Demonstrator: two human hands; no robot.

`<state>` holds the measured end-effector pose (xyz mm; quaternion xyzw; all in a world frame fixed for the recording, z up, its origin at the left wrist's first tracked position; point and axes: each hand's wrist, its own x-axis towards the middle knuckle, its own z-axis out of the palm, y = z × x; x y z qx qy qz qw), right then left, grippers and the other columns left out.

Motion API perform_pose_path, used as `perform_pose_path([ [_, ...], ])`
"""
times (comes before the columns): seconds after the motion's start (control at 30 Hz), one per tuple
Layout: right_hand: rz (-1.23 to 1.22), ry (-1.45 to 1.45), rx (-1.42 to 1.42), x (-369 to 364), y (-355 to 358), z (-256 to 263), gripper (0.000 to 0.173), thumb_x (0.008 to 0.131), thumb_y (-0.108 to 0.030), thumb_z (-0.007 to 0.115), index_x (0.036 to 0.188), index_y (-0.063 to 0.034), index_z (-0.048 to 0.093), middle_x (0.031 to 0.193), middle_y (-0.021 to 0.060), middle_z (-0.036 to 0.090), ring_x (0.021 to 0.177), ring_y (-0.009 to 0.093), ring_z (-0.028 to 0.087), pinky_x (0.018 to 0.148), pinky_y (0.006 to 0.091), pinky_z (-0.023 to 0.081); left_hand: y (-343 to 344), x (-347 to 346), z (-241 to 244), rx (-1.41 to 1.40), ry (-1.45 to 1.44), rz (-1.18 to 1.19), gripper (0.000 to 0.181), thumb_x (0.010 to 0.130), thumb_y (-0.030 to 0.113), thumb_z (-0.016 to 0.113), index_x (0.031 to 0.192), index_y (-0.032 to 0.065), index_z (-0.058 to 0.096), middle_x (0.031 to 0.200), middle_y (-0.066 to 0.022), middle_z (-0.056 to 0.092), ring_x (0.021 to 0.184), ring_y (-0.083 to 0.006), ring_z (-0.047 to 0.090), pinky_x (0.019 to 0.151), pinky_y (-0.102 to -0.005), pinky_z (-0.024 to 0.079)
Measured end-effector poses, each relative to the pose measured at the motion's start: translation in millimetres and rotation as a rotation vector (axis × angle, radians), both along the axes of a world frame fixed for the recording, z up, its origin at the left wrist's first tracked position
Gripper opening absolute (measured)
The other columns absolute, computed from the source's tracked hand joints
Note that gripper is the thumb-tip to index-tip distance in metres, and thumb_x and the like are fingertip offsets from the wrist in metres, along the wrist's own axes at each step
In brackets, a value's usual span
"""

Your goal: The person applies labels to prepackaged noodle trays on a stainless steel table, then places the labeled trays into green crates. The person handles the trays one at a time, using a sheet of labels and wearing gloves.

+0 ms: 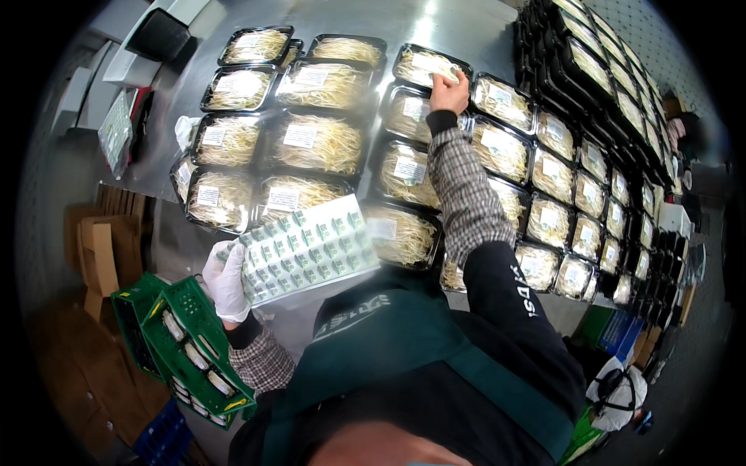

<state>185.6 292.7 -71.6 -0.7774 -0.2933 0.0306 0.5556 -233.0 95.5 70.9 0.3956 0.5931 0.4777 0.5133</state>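
Observation:
My left hand [228,282], in a white glove, grips the edge of a sheet of green-and-white stickers [312,249] in front of my body. The sheet overlaps the near trays on the left. Ungloved, my right hand [450,94] reaches far across the steel table [384,20]. Its fingertips touch the top of a black tray of bean sprouts [419,61] under clear film with a white label. Whether a sticker is between those fingers cannot be made out. More sprout trays [319,143] lie in rows on both sides of my right arm.
High stacks of filled trays [588,64] stand at the right. Green crates [186,343] holding trays are low on the left, near cardboard boxes [108,256]. A bagged stack of sticker sheets [119,131] and a black container [158,35] are at the left edge.

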Motion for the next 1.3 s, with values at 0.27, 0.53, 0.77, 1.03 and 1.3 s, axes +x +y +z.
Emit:
perform_pose_path([
  [0.27, 0.061, -0.494, -0.546, -2, 36, -11, 0.048, 0.075, -0.024, 0.064, 0.119, -0.0127, 0.046, 0.095, 0.0058, 0.063, 0.097, 0.022, 0.051, 0.085, 0.0389, 0.030, -14, -2, 7, -0.019, 0.053, 0.124, 0.005, 0.083, 0.004, 0.061, 0.086, 0.0017, 0.059, 0.080, -0.0006, 0.061, 0.070, -0.0069, 0.054, 0.065, -0.0203, 0.044],
  [0.53, 0.122, -0.165, -0.241, 58, 39, -44, 0.034, 0.069, -0.028, 0.068, 0.092, -0.0046, 0.064, 0.087, 0.0142, 0.063, 0.086, 0.030, 0.059, 0.078, 0.0382, 0.045, -17, -14, 12, -0.015, 0.103, 0.158, 0.006, 0.083, 0.006, 0.062, 0.086, 0.0026, 0.059, 0.078, 0.0009, 0.060, 0.068, -0.0061, 0.053, 0.064, -0.0197, 0.043],
  [0.77, 0.612, 0.526, 0.102, -130, 2, 49, 0.023, 0.072, -0.015, 0.072, 0.083, 0.0042, 0.068, 0.103, 0.0122, 0.061, 0.088, 0.016, 0.057, 0.075, 0.0261, 0.044, 4, -45, 13, 0.034, 0.150, 0.094, 0.008, 0.083, 0.006, 0.061, 0.090, 0.0022, 0.060, 0.080, 0.0019, 0.061, 0.070, -0.0048, 0.053, 0.065, -0.0191, 0.042],
  [1.03, 0.086, -0.376, -0.431, -219, 44, 26, 0.018, 0.070, -0.030, 0.061, 0.069, -0.0148, 0.070, 0.094, 0.0033, 0.060, 0.095, 0.027, 0.051, 0.080, 0.0427, 0.040, 30, -108, 16, 0.102, 0.103, -0.156, 0.010, 0.082, 0.003, 0.063, 0.091, 0.0017, 0.062, 0.081, 0.0016, 0.061, 0.073, -0.0036, 0.053, 0.066, -0.0181, 0.042],
  [1.3, 0.114, -0.286, -0.641, -211, 47, 31, 0.054, 0.060, -0.046, 0.074, 0.097, -0.0091, 0.059, 0.100, 0.0103, 0.061, 0.096, 0.025, 0.058, 0.082, 0.0420, 0.043, 49, -194, 15, 0.066, 0.034, -0.205, 0.010, 0.082, 0.004, 0.062, 0.091, -0.0001, 0.061, 0.082, 0.0005, 0.062, 0.073, -0.0053, 0.053, 0.069, -0.0200, 0.043],
])
